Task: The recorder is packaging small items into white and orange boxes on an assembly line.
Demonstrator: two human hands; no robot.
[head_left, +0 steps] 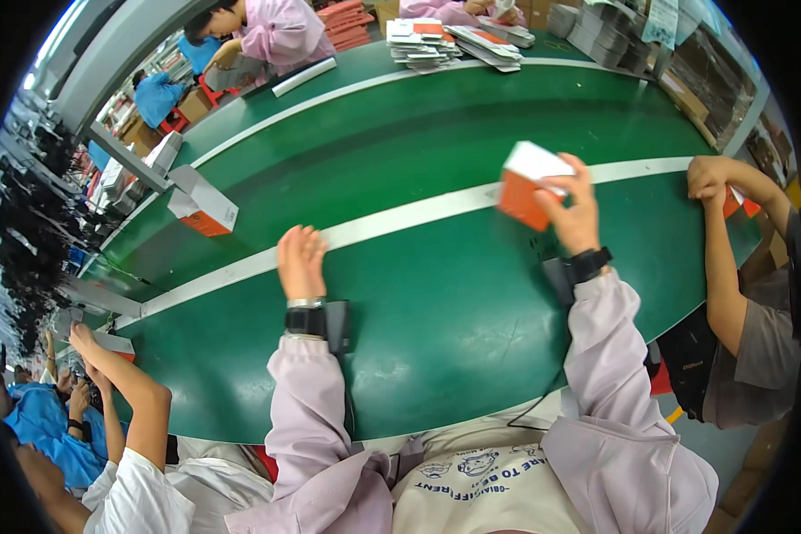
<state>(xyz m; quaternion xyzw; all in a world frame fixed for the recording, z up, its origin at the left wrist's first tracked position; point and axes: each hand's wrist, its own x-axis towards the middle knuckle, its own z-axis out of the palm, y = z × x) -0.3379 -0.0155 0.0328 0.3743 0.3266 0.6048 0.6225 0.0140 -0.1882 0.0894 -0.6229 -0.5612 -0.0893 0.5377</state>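
In my right hand (580,214) is a small orange and white carton (523,191), gripped by its right side between thumb and fingers. It is tilted and held over the white strip (418,214) that runs along the green work table. My left hand (301,258) is over the same strip, further left, palm turned inward. Its fingers are stretched out and nothing is in them. Each wrist has a black band with a dark box-shaped device. Beyond my left hand stands another orange and white carton (206,206), with its upper flaps raised.
At the far edge lie stacks of flat white and orange cartons (418,44) near people in pink. A co-worker's hands (710,178) hold something orange at the right. Another co-worker's arm (129,356) reaches in at the left, beside a white box. A metal frame post (129,156) stands left.
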